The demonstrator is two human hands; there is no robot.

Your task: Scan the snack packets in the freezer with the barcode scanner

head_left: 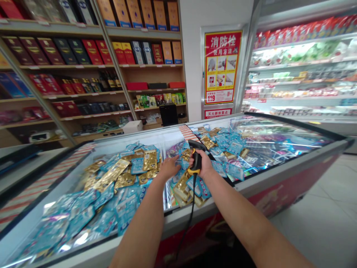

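Observation:
My right hand (205,163) is closed round the grip of a black and yellow barcode scanner (196,156), its head pointing away over the chest freezer (267,175). A black cable (189,216) hangs from the scanner down the freezer front. My left hand (168,167) reaches into the freezer and rests on a blue packet (181,163) just left of the scanner; its fingers curl over the packet. Blue and gold packets (122,175) lie heaped all round both hands.
The freezer's glass lid (279,141) covers the right part. Wooden shelves (83,67) of boxed goods stand behind on the left. A red fire notice (221,67) hangs on the wall. An open refrigerated display (304,74) lines the right. Pale floor tiles (320,216) lie at right.

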